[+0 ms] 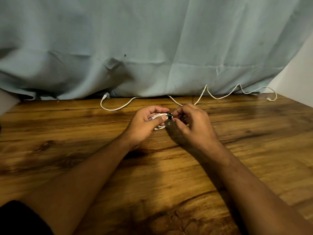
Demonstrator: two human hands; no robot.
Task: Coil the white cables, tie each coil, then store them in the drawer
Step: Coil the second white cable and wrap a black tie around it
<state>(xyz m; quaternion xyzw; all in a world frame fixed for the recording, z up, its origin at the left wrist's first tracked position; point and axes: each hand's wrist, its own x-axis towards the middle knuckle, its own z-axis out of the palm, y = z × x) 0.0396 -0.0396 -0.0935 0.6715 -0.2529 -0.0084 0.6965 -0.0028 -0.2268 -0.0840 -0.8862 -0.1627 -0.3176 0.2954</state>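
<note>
My left hand [145, 122] grips a small coil of white cable [158, 115] just above the wooden table [84, 150]; part of the coil shows below the hand. A black tie [169, 115] sits around the coil, and my right hand [191, 122] pinches it with thumb and fingertips. Another white cable [116, 108] lies loose along the table's far edge, its clear plug near the curtain. Further right a white cable [220, 97] zigzags to the far right corner; whether it is the same cable I cannot tell. No drawer is in view.
A pale blue curtain [152, 48] hangs behind the table down to its far edge. A white wall [298, 78] stands at the right. My forearms cross the near half of the table.
</note>
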